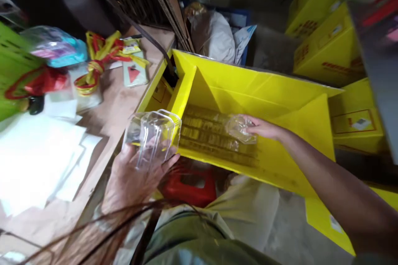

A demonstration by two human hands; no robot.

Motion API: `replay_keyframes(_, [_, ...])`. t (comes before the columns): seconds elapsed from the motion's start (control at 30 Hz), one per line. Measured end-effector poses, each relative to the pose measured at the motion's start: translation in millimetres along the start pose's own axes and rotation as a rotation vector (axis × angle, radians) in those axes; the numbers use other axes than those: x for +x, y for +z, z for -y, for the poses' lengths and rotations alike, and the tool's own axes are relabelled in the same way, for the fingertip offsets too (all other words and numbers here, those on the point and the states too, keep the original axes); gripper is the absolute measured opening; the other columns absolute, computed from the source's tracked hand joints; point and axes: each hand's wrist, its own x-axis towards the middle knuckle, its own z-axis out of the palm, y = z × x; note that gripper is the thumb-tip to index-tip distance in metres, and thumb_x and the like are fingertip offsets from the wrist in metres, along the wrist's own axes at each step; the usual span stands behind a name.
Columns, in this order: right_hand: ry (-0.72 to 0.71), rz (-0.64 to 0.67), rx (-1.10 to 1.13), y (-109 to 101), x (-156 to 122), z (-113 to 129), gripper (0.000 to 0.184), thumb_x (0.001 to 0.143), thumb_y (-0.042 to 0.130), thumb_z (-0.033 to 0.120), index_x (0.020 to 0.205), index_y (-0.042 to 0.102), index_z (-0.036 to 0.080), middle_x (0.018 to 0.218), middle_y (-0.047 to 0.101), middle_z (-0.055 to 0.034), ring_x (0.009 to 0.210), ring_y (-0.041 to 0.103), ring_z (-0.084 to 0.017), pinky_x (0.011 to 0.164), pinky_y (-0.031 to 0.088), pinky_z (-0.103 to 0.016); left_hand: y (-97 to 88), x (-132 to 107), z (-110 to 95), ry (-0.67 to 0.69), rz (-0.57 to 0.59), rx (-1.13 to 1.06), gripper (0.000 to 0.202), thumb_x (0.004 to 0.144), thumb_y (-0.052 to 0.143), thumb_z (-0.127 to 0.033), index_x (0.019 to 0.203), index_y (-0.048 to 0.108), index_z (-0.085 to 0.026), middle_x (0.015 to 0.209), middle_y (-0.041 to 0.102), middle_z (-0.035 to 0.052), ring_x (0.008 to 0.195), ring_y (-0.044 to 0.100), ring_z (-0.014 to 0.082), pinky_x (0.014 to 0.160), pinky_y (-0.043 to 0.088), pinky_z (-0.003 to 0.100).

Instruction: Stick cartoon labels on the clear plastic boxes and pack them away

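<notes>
My left hand [133, 174] is wrapped round a few nested clear plastic containers [152, 136], held upright beside the table edge. Inside a large open yellow carton [267, 91], my right hand [258, 126] grips a clear plastic container [239, 128], slightly blurred. Rows of similar clear containers [205, 126] line the carton's floor on its left side, just below and left of my right hand. The fingertips of my right hand are partly hidden by the plastic.
At left, a wooden table [105, 120] bears white paper sheets [34, 161], red and yellow ribbon [96, 66] and a card pack [134, 72]. Yellow cartons [329, 37] stand at right. A red plastic stool [189, 186] sits below the carton; sacks [214, 35] lie behind it.
</notes>
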Motion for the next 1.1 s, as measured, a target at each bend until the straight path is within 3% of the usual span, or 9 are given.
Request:
replay_keyframes(0.1, [-0.229, -0.121, 0.420, 11.9, -53.7, 97.2, 0.062, 0.085, 0.056, 0.030, 0.144, 0.036, 0.027, 0.136, 0.056, -0.0027, 0.121, 0.055, -0.022, 0.105, 0.042, -0.043, -20.9, -17.8, -2.0, -0.041, 0.199, -0.124, 0.052, 0.070, 0.059, -0.070, 0.084, 0.068, -0.021, 0.090, 0.072, 0.0067, 0.101, 0.064, 0.0312, 0.091, 0.054, 0.051])
replay_keyframes(0.17, [-0.326, -0.231, 0.523, 47.4, -90.2, 154.6, 0.063, 0.086, 0.057, 0.031, 0.144, 0.034, 0.029, 0.145, 0.045, -0.0016, 0.131, 0.046, -0.022, 0.114, 0.032, -0.042, -37.3, -23.6, -6.2, -0.013, 0.262, -0.186, 0.053, 0.072, 0.059, -0.069, 0.081, 0.064, -0.017, 0.087, 0.070, 0.0085, 0.093, 0.066, 0.0274, 0.086, 0.056, 0.045])
replay_keyframes(0.23, [-0.375, -0.289, 0.581, 97.6, -120.4, 196.6, 0.063, 0.088, 0.056, 0.031, 0.145, 0.031, 0.031, 0.151, 0.036, -0.0004, 0.136, 0.039, -0.021, 0.117, 0.027, -0.039, -52.6, -26.1, -14.3, 0.059, 0.248, -0.239, 0.051, 0.071, 0.060, -0.068, 0.078, 0.062, -0.017, 0.082, 0.067, 0.0074, 0.087, 0.066, 0.0245, 0.080, 0.057, 0.040])
replay_keyframes(0.33, [-0.347, -0.314, 0.661, 170.4, -152.3, 226.6, 0.061, 0.090, 0.053, 0.031, 0.146, 0.028, 0.032, 0.152, 0.034, -0.0012, 0.138, 0.035, -0.020, 0.117, 0.027, -0.038, -69.5, -27.5, -32.4, 0.164, 0.249, -0.300, 0.050, 0.071, 0.059, -0.068, 0.082, 0.061, -0.019, 0.079, 0.063, 0.0054, 0.084, 0.065, 0.0222, 0.078, 0.056, 0.037])
replay_keyframes(0.43, [-0.254, -0.283, 0.614, 205.8, -177.2, 230.8, 0.063, 0.088, 0.054, 0.028, 0.145, 0.030, 0.031, 0.149, 0.037, -0.0028, 0.138, 0.037, -0.021, 0.117, 0.026, -0.040, -75.3, -30.2, -49.9, 0.249, 0.330, -0.355, 0.053, 0.072, 0.056, -0.070, 0.092, 0.062, -0.021, 0.079, 0.060, 0.0036, 0.080, 0.064, 0.0195, 0.077, 0.054, 0.034])
replay_keyframes(0.67, [-0.239, -0.478, 0.187, 182.3, -230.6, 253.2, 0.069, 0.084, 0.052, 0.022, 0.147, 0.027, 0.034, 0.148, 0.037, -0.0046, 0.137, 0.038, -0.023, 0.114, 0.032, -0.043, -63.2, -48.6, -50.5, 0.185, 0.477, -0.511, 0.054, 0.068, 0.065, -0.064, 0.103, 0.061, -0.024, 0.082, 0.057, 0.0003, 0.070, 0.057, 0.0128, 0.068, 0.048, 0.027])
replay_keyframes(0.83, [-0.291, -0.525, 0.024, 181.8, -231.0, 269.4, 0.068, 0.082, 0.054, 0.037, 0.145, 0.029, 0.040, 0.145, 0.042, -0.0054, 0.131, 0.046, -0.029, 0.103, 0.046, -0.049, -61.6, -56.9, -49.2, 0.013, 0.512, -0.530, 0.058, 0.062, 0.067, -0.069, 0.094, 0.060, -0.022, 0.082, 0.052, 0.0001, 0.068, 0.054, 0.0129, 0.066, 0.046, 0.027])
replay_keyframes(0.93, [-0.313, -0.565, 0.027, 174.5, -216.4, 288.8, 0.069, 0.078, 0.058, 0.048, 0.142, 0.032, 0.041, 0.139, 0.050, -0.0070, 0.123, 0.053, -0.033, 0.096, 0.051, -0.053, -75.0, -61.4, -66.6, 0.013, 0.535, -0.576, 0.055, 0.061, 0.068, -0.068, 0.091, 0.058, -0.022, 0.079, 0.048, -0.0002, 0.069, 0.055, 0.0140, 0.065, 0.047, 0.027])
replay_keyframes(1.1, [-0.465, -0.504, -0.045, 142.3, -184.1, 351.4, 0.056, 0.071, 0.059, 0.054, 0.126, 0.053, 0.045, 0.136, 0.052, -0.0061, 0.127, 0.049, -0.035, 0.107, 0.039, -0.056, -121.4, -80.3, -115.7, 0.183, 0.646, -0.580, 0.055, 0.059, 0.071, -0.065, 0.089, 0.060, -0.020, 0.077, 0.051, 0.0015, 0.067, 0.056, 0.0143, 0.062, 0.047, 0.026])
